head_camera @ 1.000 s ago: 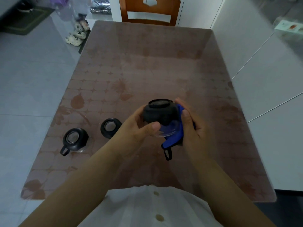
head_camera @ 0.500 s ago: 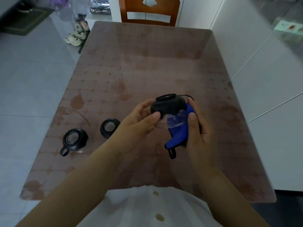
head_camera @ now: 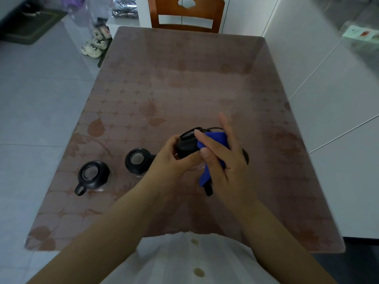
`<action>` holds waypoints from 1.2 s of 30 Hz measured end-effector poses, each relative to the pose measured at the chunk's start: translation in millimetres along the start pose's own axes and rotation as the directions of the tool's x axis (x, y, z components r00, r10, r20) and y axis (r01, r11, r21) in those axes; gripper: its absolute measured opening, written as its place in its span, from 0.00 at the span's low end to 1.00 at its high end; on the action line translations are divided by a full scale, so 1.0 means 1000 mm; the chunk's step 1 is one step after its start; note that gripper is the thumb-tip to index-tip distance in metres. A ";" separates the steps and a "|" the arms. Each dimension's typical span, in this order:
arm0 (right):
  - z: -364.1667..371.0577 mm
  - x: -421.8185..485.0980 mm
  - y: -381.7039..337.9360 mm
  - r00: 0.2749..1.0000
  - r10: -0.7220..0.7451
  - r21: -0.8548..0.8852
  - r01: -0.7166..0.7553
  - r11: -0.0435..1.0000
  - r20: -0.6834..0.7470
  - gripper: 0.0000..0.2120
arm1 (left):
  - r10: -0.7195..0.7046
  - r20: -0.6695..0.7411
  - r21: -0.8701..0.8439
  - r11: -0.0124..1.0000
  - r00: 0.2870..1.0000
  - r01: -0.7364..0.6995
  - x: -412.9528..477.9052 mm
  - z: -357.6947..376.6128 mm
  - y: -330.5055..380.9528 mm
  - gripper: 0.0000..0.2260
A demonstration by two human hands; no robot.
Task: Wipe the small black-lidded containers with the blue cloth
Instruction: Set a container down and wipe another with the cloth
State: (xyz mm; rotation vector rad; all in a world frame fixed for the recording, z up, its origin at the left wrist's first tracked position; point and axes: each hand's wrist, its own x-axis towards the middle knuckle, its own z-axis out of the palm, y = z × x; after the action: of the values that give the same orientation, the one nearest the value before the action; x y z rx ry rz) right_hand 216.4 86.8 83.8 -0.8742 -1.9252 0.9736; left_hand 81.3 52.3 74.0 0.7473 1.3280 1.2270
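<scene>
Above the middle of the table, my left hand (head_camera: 174, 162) grips a small glass container with a black lid (head_camera: 187, 145), tilted to the left. Its clear lower part is mostly hidden by my fingers. My right hand (head_camera: 223, 160) presses the blue cloth (head_camera: 215, 140) against the container's right side and top, thumb and index finger lying over the cloth. A strip of the cloth with a black tab hangs down below my palm. Two more black-lidded containers stand on the table at the left: one (head_camera: 138, 159) just beside my left hand, and one (head_camera: 93, 177) with a loop handle further left.
The brown patterned table (head_camera: 184, 83) stretches ahead. A wooden chair (head_camera: 185, 14) stands at its far end. White cabinets (head_camera: 328, 83) run along the right side. Shoes (head_camera: 96, 44) lie on the grey floor at the far left.
The held container has tipped further to the left. My right hand has slid the blue cloth from the container's right side up over its lid.
</scene>
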 end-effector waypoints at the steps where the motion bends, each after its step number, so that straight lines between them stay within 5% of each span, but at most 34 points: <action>1: -0.001 0.001 -0.001 1.000 -0.002 0.013 0.002 1.000 0.014 0.16 | 0.001 0.021 0.006 1.000 1.000 -0.001 0.000 -0.001 0.000 0.31; 9: -0.023 -0.001 0.009 0.999 0.035 0.033 -0.035 0.999 0.001 0.14 | 0.025 0.074 -0.020 1.000 0.997 -0.024 0.005 -0.004 -0.003 0.41; 14: -0.030 -0.013 0.018 1.000 0.026 -0.042 -0.026 0.999 0.013 0.19 | 0.023 0.099 -0.116 0.993 0.995 -0.012 0.004 -0.001 -0.006 0.31; 17: -0.036 -0.016 0.013 0.983 0.120 0.095 -0.108 0.990 -0.135 0.16 | 0.052 0.112 -0.154 0.988 0.992 -0.034 0.006 -0.007 -0.001 0.27; 20: -0.041 -0.006 -0.001 0.947 0.215 0.265 -0.149 0.953 -0.240 0.14 | 0.065 0.203 -0.135 0.990 0.977 -0.037 0.007 -0.012 0.000 0.33; 25: -0.034 0.002 -0.011 0.939 0.332 0.457 -0.333 0.824 0.087 0.23 | 0.025 0.357 -0.096 0.995 0.934 0.011 0.006 -0.013 0.003 0.35; 28: -0.027 -0.003 -0.011 0.941 0.320 0.468 -0.335 0.818 0.114 0.23 | -0.006 0.301 -0.024 1.000 0.954 0.013 0.006 -0.020 0.010 0.38; 32: -0.024 -0.009 -0.005 0.957 0.282 0.432 -0.285 0.856 0.072 0.17 | -0.012 0.264 0.026 1.000 0.965 0.005 0.005 -0.019 0.009 0.19; 36: -0.025 -0.008 -0.001 0.978 0.203 0.367 -0.208 0.907 0.054 0.17 | -0.014 0.225 0.127 0.992 0.974 -0.015 0.003 -0.013 0.007 0.15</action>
State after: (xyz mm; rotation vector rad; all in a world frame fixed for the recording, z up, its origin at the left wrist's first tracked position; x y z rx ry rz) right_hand 241.2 87.7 91.5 -0.8560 -1.6037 1.4195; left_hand 67.0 53.7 77.8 0.9500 1.2254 1.0302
